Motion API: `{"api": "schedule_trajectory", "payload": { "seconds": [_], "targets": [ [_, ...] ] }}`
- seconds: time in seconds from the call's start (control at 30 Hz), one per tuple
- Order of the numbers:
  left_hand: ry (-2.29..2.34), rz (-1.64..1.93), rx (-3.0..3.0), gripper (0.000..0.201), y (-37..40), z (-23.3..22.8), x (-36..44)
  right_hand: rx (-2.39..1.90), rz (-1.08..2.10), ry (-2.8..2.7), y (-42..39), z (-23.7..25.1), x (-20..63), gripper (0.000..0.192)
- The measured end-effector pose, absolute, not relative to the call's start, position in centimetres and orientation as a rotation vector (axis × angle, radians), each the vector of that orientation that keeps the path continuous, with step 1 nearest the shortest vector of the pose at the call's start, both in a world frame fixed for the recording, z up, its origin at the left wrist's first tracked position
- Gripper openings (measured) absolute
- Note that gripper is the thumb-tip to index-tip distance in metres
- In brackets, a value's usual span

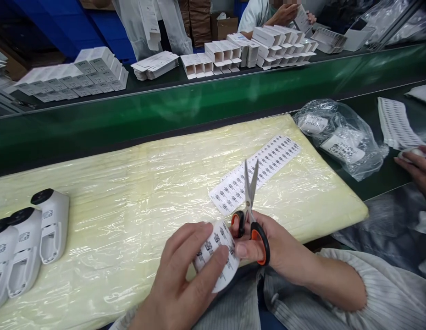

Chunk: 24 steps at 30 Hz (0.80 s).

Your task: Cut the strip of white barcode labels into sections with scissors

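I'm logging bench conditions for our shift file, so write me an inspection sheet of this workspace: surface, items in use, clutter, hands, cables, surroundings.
Surface: pale yellow pad in glossy, wrinkled plastic.
Items in use: curved label sheet and scissors, blades apart; flat label sheet on the pad; three white devices at left, the leftmost cut off by the frame.
Clutter: clear plastic bag with handwritten slips, at the pad's right.
Hands: left hand holds the curved label sheet; right hand holds the scissors.
Cables: nothing seen.
Surroundings: white boxes beyond the green barrier; another person's hand at far right.
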State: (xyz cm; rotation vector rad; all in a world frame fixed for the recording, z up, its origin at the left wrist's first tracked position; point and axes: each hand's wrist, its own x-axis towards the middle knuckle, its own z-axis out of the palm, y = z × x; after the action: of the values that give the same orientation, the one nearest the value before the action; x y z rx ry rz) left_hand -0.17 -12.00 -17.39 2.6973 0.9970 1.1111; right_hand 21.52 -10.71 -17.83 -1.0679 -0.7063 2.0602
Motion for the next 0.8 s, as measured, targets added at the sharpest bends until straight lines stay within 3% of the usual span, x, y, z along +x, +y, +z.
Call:
{"api": "schedule_trajectory", "payload": {
  "seconds": [0.23, 0.47, 0.8],
  "targets": [
    [1.006, 1.013, 2.745, 0.043, -11.3, -18.2, 0.0, -1.239, 1.783, -0.762, -9.1, -17.0, 24.5, 0.050],
    [1.206, 0.875, 2.872, 0.030, -8.8, -19.2, -3.2, -1.629, 0.911, -1.004, -0.7, -16.2, 35.0, 0.047],
    [1.201, 0.827, 2.915, 0.038, -7.4, -20.9, -2.9, -1.939, 0.570, -1.162, 4.4, -19.0, 37.8, 0.037]
  ]
}}
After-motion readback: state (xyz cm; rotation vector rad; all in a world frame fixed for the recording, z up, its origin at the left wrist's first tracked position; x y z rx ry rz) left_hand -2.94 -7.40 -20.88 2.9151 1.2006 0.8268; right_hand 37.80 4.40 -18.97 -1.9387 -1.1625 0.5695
